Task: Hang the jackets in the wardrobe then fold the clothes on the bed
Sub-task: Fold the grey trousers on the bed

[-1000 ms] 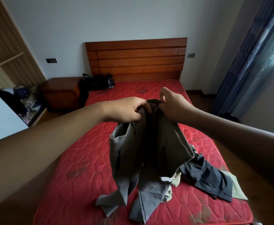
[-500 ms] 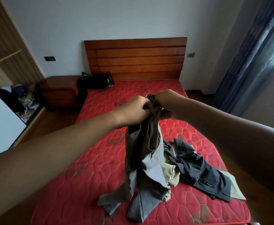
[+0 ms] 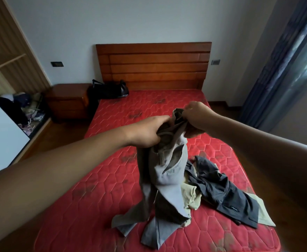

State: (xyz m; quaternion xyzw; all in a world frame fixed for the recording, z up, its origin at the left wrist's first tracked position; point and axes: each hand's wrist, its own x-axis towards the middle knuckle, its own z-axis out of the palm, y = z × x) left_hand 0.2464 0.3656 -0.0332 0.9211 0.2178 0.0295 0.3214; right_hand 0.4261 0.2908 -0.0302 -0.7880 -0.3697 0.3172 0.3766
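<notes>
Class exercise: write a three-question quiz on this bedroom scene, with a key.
1. True or false: the left hand and right hand both grip the grey cloth garment.
2. What lies on the red quilted mattress by the wooden headboard? A) black fabric bag B) white pillow C) lamp
3. Fill in: the dark charcoal garment lies to the grey one's ___.
Key: 1 true; 2 A; 3 right.

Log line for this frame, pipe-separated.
phase: folding | left hand: grips grey trousers top | right hand: grips grey trousers top | hems: on red mattress | dark garment: unfolded beside
</notes>
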